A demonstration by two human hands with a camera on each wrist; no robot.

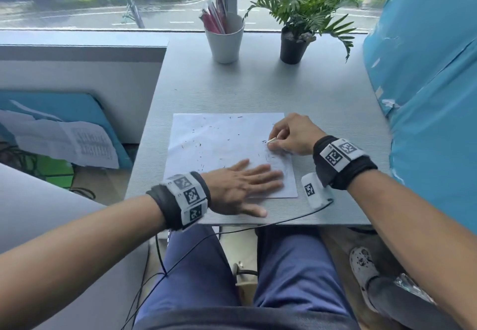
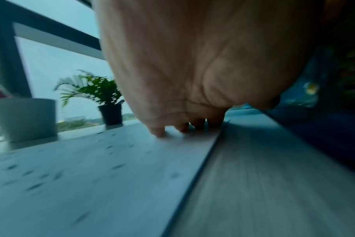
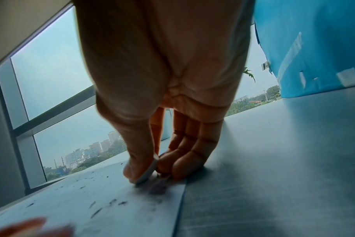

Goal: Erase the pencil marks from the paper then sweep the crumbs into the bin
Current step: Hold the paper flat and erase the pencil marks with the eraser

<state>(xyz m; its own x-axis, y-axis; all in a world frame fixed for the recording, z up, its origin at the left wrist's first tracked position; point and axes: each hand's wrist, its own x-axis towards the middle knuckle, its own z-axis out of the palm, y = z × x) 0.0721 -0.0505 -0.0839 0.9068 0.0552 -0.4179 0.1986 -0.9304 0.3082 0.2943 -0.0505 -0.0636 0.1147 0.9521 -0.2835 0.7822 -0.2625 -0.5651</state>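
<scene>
A white sheet of paper (image 1: 222, 146) lies on the grey table (image 1: 258, 89), strewn with several dark eraser crumbs (image 1: 200, 145). My right hand (image 1: 291, 136) pinches a thin white eraser (image 1: 271, 140) between thumb and fingers, its edge on the paper near the right margin, beside a dark pencil smudge (image 3: 158, 186). The eraser (image 3: 147, 172) shows pressed under the thumb in the right wrist view. My left hand (image 1: 245, 182) lies flat with straight fingers on the paper's lower right part. Its fingertips (image 2: 158, 132) press near the paper's edge (image 2: 205, 158). No bin is in view.
A white cup of pencils (image 1: 224, 38) and a black potted plant (image 1: 294, 43) stand at the table's far edge by the window. A blue covered object (image 1: 426, 84) borders the table on the right. Papers and a blue board (image 1: 64, 133) lie on the floor at left.
</scene>
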